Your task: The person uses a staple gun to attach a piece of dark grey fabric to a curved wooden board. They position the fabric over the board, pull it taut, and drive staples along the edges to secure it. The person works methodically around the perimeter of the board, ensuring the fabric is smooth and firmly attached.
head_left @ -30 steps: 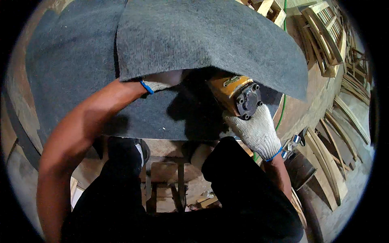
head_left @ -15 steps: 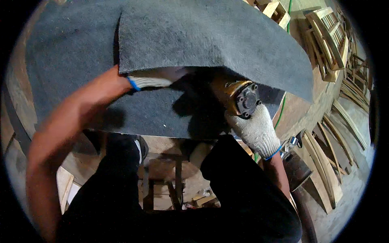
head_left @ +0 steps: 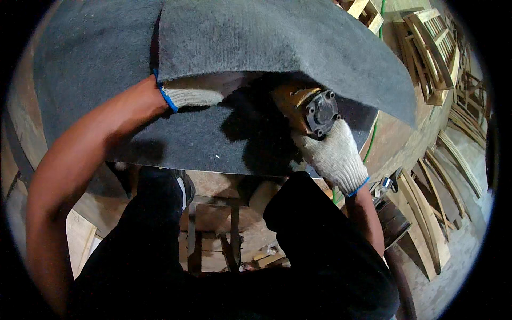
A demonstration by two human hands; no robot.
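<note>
My right hand, in a knitted white glove with a blue cuff edge, is wrapped round a pneumatic nail gun. The tool has a gold-coloured body and a black bolted cap. Its front end disappears into shadow beneath a raised flap of grey felt. Beneath that flap's near edge reaches my left hand, gloved the same way. Only its wrist and back show; the fingers are hidden in the dark. Below both hands lies another grey felt surface with a pale near edge.
A green hose runs down at the right of the felt. Wooden frames and curved wooden strips lie on the floor at the right. My knees are close under the near edge, with wood scraps on the floor between them.
My right hand and the nail gun have shifted slightly away from me. The flap's near edge sits a little farther off, and my left wrist has moved a little up with it.
</note>
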